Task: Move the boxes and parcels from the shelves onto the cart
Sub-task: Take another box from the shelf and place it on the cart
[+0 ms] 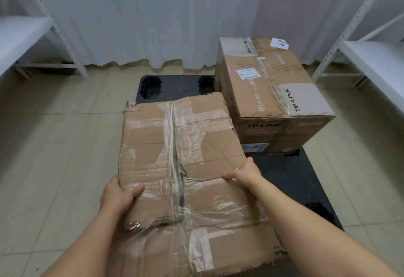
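One brown TP-LINK cardboard box (273, 93) sits at the far right corner of the flat black cart (179, 85). White metal shelves (376, 62) in view look bare; probably near the end. Battered, heavily taped brown cardboard box (181, 145) held over cart's left edge, not yet set down. Left hand (119, 195) and right hand (246, 170) grip its sides, thumbs on top.

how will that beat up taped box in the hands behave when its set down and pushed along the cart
The taped box will probably flex rather than stay stiff: its top is creased and the near edge torn. The glossy tape may make it slippery under the left hand and right hand. Being low and flat, it seems unlikely to tip on the black cart.
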